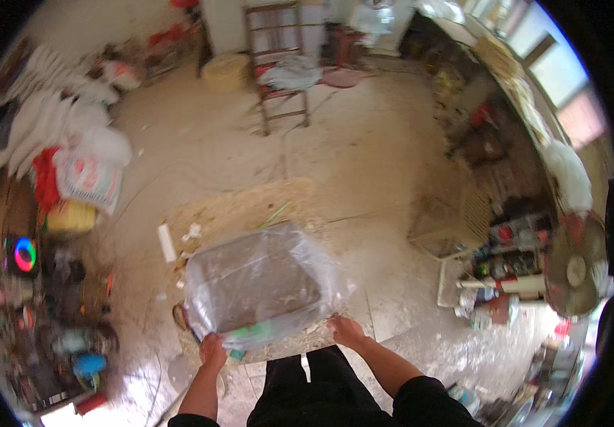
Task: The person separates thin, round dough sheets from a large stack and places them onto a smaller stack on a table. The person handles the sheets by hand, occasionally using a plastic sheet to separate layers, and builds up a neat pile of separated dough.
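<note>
In front of me lies a dark, rectangular, slab-like object, seen through a clear plastic sheet or bag that spreads loosely around it. What the dark object is made of cannot be told. At the plastic's near left corner, my left hand has its fingers closed on the film. My right hand pinches the near right edge of the same film, though its fingertips are blurred. Something green shows through the plastic along the near side. Under everything is a tan board or mat strewn with scraps.
A wooden chair holding a pale bag stands ahead. White sacks are heaped at left, above a cluttered row with a colour-lit round device. On the right are a latticed plastic basket or stool and a round fan.
</note>
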`<act>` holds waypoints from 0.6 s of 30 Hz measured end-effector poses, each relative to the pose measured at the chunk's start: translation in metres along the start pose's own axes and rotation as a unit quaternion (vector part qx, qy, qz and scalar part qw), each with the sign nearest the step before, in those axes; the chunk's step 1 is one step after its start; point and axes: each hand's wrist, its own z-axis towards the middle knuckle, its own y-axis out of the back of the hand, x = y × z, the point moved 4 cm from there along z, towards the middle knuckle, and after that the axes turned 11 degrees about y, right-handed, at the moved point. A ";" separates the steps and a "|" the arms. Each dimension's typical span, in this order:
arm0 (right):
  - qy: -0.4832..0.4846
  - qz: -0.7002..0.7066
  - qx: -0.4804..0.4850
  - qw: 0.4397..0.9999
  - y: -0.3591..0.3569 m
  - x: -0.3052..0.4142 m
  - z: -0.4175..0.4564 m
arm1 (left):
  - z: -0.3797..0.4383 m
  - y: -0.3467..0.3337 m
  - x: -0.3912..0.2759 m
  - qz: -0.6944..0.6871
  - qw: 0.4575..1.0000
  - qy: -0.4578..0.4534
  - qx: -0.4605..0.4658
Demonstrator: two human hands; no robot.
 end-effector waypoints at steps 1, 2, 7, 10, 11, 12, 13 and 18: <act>-0.019 -0.001 0.017 1.000 -0.002 -0.006 -0.020 | -0.001 0.002 -0.002 0.035 0.999 -0.011 0.011; -0.042 -0.001 0.031 0.999 0.000 -0.011 -0.041 | -0.003 0.000 -0.001 0.069 0.997 -0.027 0.020; -0.176 0.085 -0.035 0.980 -0.014 -0.047 -0.171 | -0.013 0.011 -0.040 0.127 0.990 -0.053 0.010; -0.283 0.165 -0.156 0.932 -0.024 -0.059 -0.254 | -0.017 0.018 -0.114 0.085 0.985 -0.151 0.023; -0.312 0.198 -0.172 0.913 -0.034 -0.063 -0.277 | -0.016 0.017 -0.140 0.074 0.979 -0.184 0.039; -0.335 0.230 -0.188 0.894 -0.043 -0.067 -0.297 | -0.018 0.016 -0.166 0.068 0.972 -0.217 0.060; -0.356 0.267 -0.206 0.872 -0.058 -0.069 -0.319 | -0.021 0.014 -0.192 0.068 0.961 -0.253 0.086; -0.405 0.377 -0.255 0.793 -0.150 -0.090 -0.399 | -0.069 -0.015 -0.320 0.121 0.889 -0.377 0.231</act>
